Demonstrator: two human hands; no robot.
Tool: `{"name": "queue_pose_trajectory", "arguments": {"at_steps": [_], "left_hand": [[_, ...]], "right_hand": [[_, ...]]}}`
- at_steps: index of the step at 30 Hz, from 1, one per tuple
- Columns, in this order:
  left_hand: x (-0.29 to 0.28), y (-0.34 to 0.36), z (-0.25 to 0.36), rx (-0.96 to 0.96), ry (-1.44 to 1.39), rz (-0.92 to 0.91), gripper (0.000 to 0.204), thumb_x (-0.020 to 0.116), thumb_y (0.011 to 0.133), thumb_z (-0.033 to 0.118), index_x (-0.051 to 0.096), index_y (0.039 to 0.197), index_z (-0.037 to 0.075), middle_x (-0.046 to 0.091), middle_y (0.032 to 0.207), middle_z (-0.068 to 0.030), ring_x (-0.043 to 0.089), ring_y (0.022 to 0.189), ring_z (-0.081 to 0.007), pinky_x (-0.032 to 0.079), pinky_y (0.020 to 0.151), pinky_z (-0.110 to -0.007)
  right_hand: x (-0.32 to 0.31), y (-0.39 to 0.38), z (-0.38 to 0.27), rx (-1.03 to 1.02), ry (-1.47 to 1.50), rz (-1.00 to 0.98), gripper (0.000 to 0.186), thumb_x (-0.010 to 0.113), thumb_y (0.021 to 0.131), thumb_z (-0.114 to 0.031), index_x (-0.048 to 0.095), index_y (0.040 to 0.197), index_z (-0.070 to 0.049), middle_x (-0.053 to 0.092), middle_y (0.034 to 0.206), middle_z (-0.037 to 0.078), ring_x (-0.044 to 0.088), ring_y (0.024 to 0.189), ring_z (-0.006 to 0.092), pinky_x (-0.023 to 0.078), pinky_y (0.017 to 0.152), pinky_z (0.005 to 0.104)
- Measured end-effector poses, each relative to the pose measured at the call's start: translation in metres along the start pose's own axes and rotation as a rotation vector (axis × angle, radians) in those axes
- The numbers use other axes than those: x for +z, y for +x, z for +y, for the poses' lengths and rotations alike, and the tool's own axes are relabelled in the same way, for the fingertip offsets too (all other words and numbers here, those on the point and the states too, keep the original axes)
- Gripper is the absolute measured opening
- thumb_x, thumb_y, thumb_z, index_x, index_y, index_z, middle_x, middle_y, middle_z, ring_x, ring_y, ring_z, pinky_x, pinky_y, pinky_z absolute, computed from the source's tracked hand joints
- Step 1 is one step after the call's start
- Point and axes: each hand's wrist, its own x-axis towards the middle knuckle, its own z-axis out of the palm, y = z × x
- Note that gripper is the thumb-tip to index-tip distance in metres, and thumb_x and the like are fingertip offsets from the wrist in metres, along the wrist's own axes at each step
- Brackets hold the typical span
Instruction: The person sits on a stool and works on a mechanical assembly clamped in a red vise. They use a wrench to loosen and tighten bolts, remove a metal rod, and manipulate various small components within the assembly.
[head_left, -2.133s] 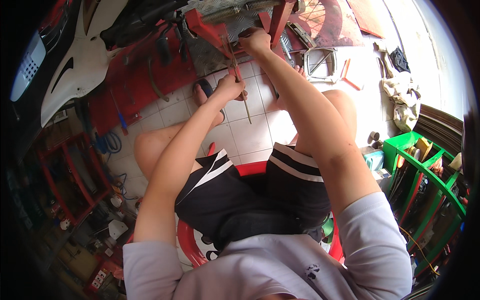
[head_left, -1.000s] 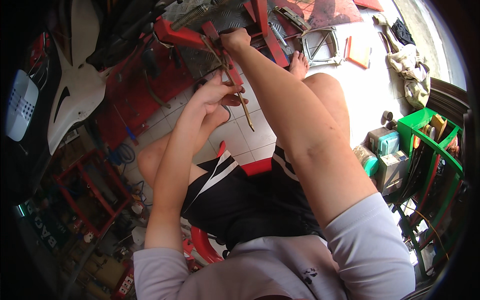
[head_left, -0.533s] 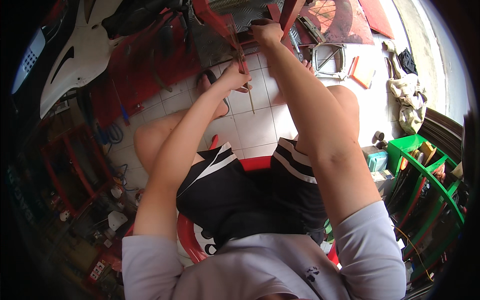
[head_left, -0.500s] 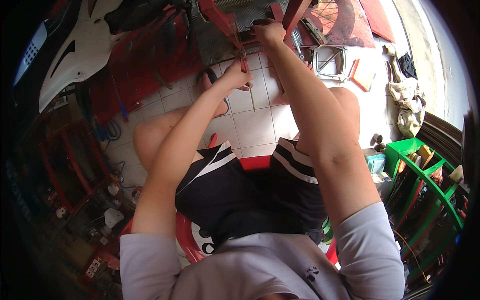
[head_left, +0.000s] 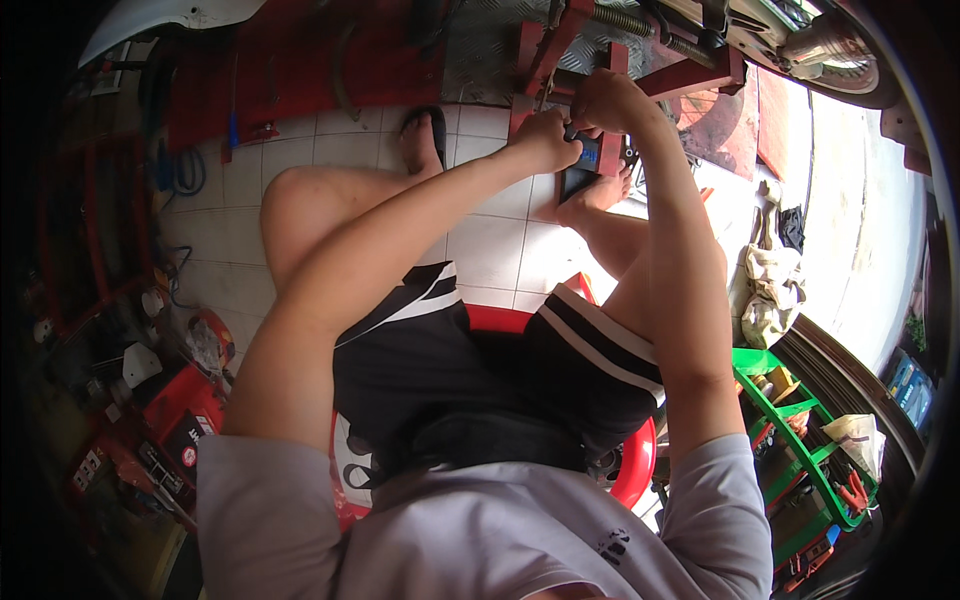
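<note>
The fingers of my left hand (head_left: 548,142) are curled in, those of my right hand (head_left: 608,103) bent; I cannot tell what either grips. A small dark piece (head_left: 571,131) shows between them, a thin rod (head_left: 545,92) just beyond the left ones, the red stand (head_left: 688,78) beyond both.

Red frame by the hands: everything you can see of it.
The red frame looks like painted metal, built of straight bars, several of them slanting. A coiled, spring-like piece shows among its upper bars. It is at the top of the view, partly cut off by the picture edge, with a patterned metal plate beside its left part. The right hand hides some of it; the left hand is close by. Exact contact cannot be told.
</note>
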Motion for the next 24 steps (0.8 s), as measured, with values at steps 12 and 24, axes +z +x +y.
{"name": "queue_pose_trajectory", "arguments": {"at_steps": [12,24], "left_hand": [[-0.021,0.006,-0.027,-0.074,-0.026,0.051,0.029,0.068,0.075,0.015,0.059,0.099,0.001,0.065,0.090,-0.0091,0.065,0.079,-0.0174,0.051,0.072,-0.032],[-0.024,-0.006,0.024,-0.258,-0.995,-0.169,0.028,0.058,0.088,0.008,0.052,0.114,-0.002,0.064,0.102,-0.0125,0.065,0.091,-0.0190,0.053,0.080,-0.025]], "right_hand": [[-0.013,-0.017,0.003,-0.083,0.106,0.127,0.014,0.072,0.063,-0.013,0.068,0.076,-0.009,0.066,0.084,0.010,0.064,0.083,0.0271,0.051,0.075,0.0368],[-0.011,-0.017,-0.001,-0.005,0.250,0.091,0.023,0.059,0.072,-0.004,0.073,0.087,-0.015,0.068,0.087,0.010,0.065,0.087,0.0285,0.053,0.076,0.0355]]}}
